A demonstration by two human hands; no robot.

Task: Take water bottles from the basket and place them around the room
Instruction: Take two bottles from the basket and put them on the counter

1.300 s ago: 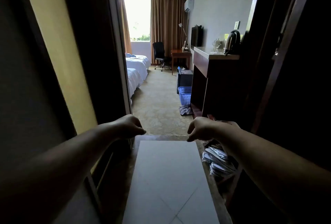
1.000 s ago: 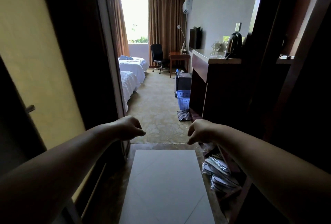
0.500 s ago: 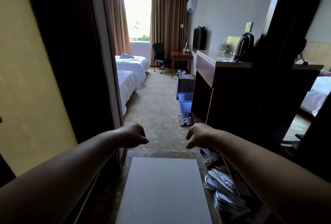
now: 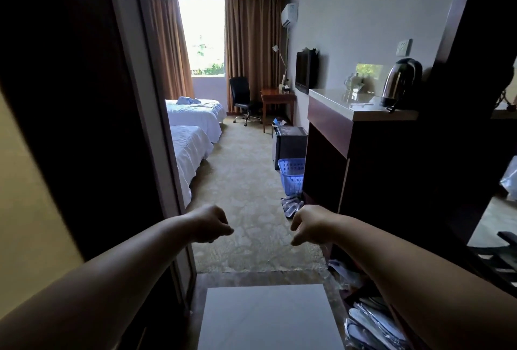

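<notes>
Left hand [image 4: 210,224] and right hand [image 4: 307,227] curl empty; basket [image 4: 291,177] stands upright.

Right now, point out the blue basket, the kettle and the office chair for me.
blue basket [image 4: 292,179]: head view, on its slotted side wall.
kettle [image 4: 400,84]: head view, on its steel body.
office chair [image 4: 239,89]: head view, on its black backrest.
</notes>
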